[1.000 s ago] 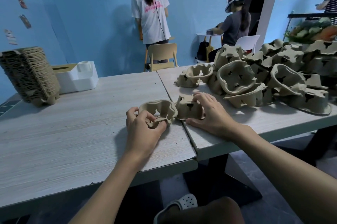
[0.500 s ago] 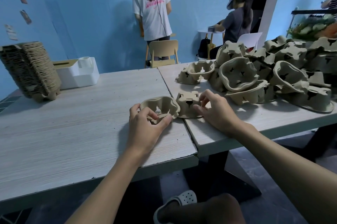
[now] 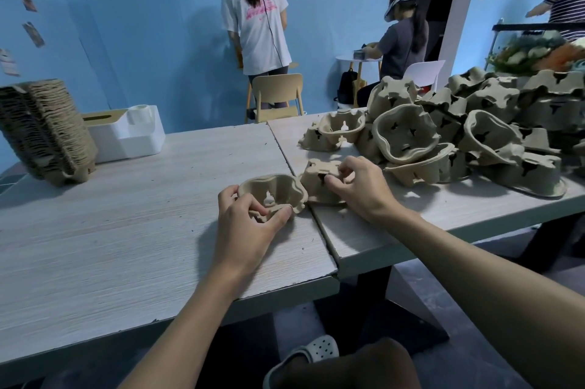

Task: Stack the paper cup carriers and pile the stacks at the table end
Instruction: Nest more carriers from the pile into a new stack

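Note:
Two brown pulp cup carriers lie side by side where the two tabletops meet. My left hand (image 3: 250, 224) pinches the near rim of the open-side-up carrier (image 3: 275, 190). My right hand (image 3: 361, 186) grips the upside-down carrier (image 3: 316, 178) beside it, fingers curled into its top. A big loose heap of carriers (image 3: 474, 132) covers the right table. A tall leaning stack of nested carriers (image 3: 44, 132) stands at the far left table end.
A white tissue box (image 3: 126, 132) sits next to the stack. The pale wood table (image 3: 110, 230) has a seam (image 3: 316, 224) between its halves. Two people, a wooden chair (image 3: 278, 97) and a small round table stand behind, by the blue wall.
My right hand has shifted from the flank of the upside-down carrier onto its top, fingers now curled into it. My left hand keeps its pinch on the open carrier.

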`<state>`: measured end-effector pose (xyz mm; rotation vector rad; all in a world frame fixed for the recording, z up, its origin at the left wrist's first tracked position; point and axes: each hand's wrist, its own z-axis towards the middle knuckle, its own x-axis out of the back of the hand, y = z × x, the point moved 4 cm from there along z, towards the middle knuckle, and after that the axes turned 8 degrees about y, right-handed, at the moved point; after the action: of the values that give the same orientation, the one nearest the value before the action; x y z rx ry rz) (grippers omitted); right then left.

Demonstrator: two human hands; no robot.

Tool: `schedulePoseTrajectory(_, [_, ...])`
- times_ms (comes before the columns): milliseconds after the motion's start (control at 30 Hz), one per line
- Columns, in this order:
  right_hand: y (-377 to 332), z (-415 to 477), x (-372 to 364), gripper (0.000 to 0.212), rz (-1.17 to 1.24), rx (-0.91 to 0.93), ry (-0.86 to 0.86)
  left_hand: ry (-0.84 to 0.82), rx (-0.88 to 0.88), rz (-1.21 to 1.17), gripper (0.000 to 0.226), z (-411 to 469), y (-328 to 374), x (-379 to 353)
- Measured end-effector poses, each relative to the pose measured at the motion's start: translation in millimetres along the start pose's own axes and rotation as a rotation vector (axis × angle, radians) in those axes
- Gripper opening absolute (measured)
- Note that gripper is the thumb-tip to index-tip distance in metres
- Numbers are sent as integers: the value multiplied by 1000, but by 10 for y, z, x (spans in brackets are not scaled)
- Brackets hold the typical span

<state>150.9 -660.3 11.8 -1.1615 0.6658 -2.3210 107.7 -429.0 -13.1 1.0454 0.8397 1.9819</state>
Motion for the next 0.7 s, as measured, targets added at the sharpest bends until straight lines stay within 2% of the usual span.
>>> schedulePoseTrajectory(100, [-23,49,108,24,282,-263,84,32,-16,-34,33,15,7,4])
schedulePoseTrajectory(233, [-125,-5,94,28,842,-664,0,81,-35,-59,33,18,18,26])
schedulePoseTrajectory(300, [-133,-67,83,21,990,-842,-63,84,-35,-69,33,9,20,33])
schedulePoseTrajectory(367, [-108,-105,48,15,1024,-915,-161,70,-22,-70,34,4,17,26])
schedulePoseTrajectory(433, [-19,-106,41,18,786,-850,-170,58,-16,-60,35,2,12,13])
schedulePoseTrajectory(500, [63,-72,108,24,379,-629,-56,54,-23,-56,35,4,8,5])
schedulePoseTrajectory(533, [56,-51,156,25,250,-483,7,52,-27,-55,35,5,9,3])
schedulePoseTrajectory(600, [2,-40,199,42,200,-190,11,42,-35,-49,35,7,14,2])
schedulePoseTrajectory(700, [-80,-77,145,71,67,133,-156,39,-32,-41,35,16,5,-1])
